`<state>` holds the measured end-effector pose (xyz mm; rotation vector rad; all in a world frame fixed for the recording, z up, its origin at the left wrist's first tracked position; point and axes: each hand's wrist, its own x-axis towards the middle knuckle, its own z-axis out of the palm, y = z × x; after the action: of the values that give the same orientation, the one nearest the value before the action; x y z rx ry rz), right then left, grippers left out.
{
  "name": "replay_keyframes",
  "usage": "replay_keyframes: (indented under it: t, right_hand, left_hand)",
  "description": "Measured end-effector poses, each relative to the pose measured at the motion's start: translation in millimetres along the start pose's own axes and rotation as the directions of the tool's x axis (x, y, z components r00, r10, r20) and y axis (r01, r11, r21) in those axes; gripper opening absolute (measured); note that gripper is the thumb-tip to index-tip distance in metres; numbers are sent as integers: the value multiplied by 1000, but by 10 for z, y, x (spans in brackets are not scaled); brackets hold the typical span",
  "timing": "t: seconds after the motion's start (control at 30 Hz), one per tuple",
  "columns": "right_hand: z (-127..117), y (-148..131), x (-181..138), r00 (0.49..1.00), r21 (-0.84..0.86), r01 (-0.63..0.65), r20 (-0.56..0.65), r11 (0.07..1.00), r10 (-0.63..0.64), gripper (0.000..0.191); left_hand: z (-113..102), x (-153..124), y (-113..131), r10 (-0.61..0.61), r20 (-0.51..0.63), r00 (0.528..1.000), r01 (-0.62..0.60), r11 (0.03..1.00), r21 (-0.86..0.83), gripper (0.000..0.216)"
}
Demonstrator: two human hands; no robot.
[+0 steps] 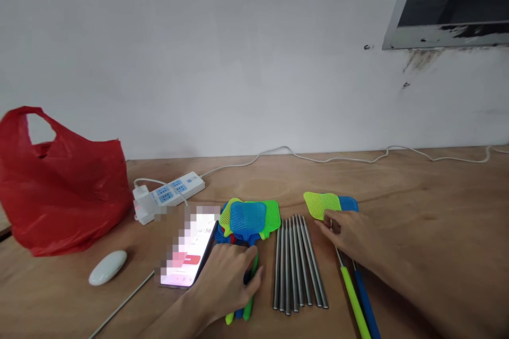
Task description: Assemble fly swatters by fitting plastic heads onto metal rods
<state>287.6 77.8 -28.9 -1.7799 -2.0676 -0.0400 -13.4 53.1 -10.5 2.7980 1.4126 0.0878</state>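
My left hand [228, 278] is curled over the handles of a pile of fly swatters, its thumb and forefinger around a green handle [248, 308]. Above that hand, a blue mesh head [248, 217] overlaps green and yellow ones. My right hand [350, 233] pinches the neck of a yellow-green fly swatter [322, 205], just below its mesh head. A blue fly swatter [366, 302] lies beside it, partly hidden under the hand. Between my hands, several metal rods [298, 265] lie side by side on the table.
A lit phone [185, 259] lies left of my left hand. Beyond it are a power strip [191, 184] with a white charger, a white oval case [107, 267] and a red plastic bag [71, 185]. A white cable [318, 160] runs along the wall.
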Motion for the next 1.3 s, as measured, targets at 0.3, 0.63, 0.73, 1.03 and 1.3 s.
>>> replay_keyframes:
  t: [0.3,0.63,0.73,1.03,1.3]
  right_hand:
    - [-26,-304,-166,989,51,108,92,993,-113,17]
    - [-9,-375,-175,989,-14,-102,107,995,103,25]
    - [12,-334,-157,986,188,-162,70,969,151,25]
    - [-64,-257,-33,978,802,-200,132,563,160,27]
    - [-189,-337,-52,892,899,-421,434,-118,125,37]
  left_hand:
    - [-34,-29,30,-1,32,999,3,998,-64,20]
    - [9,-30,80,38,-65,997,-48,986,-158,18]
    - [5,-34,82,42,-140,989,-72,974,-217,18]
    - [69,-28,45,163,-275,948,-226,950,-214,10]
    - [56,-23,52,192,-283,940,-264,933,-243,11]
